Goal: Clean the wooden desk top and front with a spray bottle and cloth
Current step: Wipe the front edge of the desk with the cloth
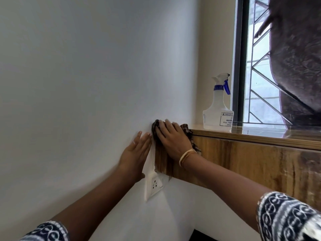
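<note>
Desk (243,153): wooden front runs from frame centre to the right edge, top lip above it. Your right hand (171,136) presses the dark cloth (188,134) flat, fingers straight, at the desk's left end where it meets the wall (86,84). Left hand (134,153) lies open, palm on the wall just beside it. Spray bottle (217,108) stands on the top, right of centre, near the window (260,75).

Risks: a damp cloth dragged downward could wet the socket (154,185) just below; a wide rightward sweep could topple the bottle.
</note>
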`<state>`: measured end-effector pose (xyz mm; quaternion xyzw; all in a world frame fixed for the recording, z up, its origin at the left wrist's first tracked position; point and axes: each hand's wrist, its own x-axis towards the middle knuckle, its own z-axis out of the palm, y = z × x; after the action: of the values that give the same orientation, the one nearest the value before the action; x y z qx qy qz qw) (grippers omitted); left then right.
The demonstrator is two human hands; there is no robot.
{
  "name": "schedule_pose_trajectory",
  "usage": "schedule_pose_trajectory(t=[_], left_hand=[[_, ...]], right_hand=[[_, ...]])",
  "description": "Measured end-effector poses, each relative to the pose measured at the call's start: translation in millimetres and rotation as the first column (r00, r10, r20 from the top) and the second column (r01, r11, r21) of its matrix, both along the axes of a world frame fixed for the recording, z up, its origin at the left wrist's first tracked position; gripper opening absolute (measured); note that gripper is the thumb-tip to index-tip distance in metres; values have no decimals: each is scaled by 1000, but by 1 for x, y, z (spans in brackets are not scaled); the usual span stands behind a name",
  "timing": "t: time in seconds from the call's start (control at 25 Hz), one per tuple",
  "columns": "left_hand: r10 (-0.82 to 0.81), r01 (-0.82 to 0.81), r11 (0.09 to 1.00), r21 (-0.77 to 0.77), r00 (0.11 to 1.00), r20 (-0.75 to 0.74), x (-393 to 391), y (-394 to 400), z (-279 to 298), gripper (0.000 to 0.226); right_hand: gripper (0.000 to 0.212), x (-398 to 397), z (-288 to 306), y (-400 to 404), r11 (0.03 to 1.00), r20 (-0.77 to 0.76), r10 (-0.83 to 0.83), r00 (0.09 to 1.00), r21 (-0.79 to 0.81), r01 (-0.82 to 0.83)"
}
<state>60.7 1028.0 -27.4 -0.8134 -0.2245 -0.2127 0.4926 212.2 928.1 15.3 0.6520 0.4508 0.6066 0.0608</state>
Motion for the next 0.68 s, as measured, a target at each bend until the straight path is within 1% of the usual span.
schedule_pose_trajectory(t=[0.04,0.12,0.16,0.2,0.28,0.32,0.4,0.44,0.48,0.56,0.6,0.64,0.68], left_hand=[[5,-5,1000,2,1000,-5,0,0,1,116],[1,-1,1000,3,1000,1,0,2,1,117],[-4,4,1000,7,1000,6,0,2,0,118],[-6,5,1000,11,1000,10,0,1,0,118],[13,-13,1000,23,1000,9,-1,0,0,119],[24,-24,999,28,1000,6,-2,0,1,120],[22,-22,1000,21,1000,2,-3,-2,2,120],[20,-20,1000,15,1000,4,-3,-2,2,120],[25,-25,1000,15,1000,4,-3,-2,2,119],[29,-29,999,23,1000,5,-3,-1,1,117],[29,-29,999,27,1000,2,-2,-1,1,117],[32,-32,999,31,999,-3,-2,-1,1,116],[36,-36,999,34,999,-6,-2,-2,2,117]], right_hand=[[50,2,-11,-3,999,-4,14,1000,-39,-14],[55,5,-46,-15,975,11,49,999,-216,-46],[55,5,-63,-20,951,12,31,999,-307,-25],[55,5,-75,-24,932,12,-4,1000,-363,8],[54,3,-85,-26,907,18,-26,1000,-420,31],[54,2,-83,-24,876,33,-16,999,-482,30],[53,-2,-66,-25,778,81,-3,997,-626,53],[53,-3,-53,-27,777,97,11,995,-627,53],[51,0,-38,-26,823,97,20,995,-567,39],[45,1,-9,-23,934,96,-14,995,-353,47],[44,-1,-4,-22,962,74,-42,996,-265,60],[45,0,-8,-21,973,49,-38,998,-225,48],[47,1,-18,-20,972,27,-21,999,-235,26]])
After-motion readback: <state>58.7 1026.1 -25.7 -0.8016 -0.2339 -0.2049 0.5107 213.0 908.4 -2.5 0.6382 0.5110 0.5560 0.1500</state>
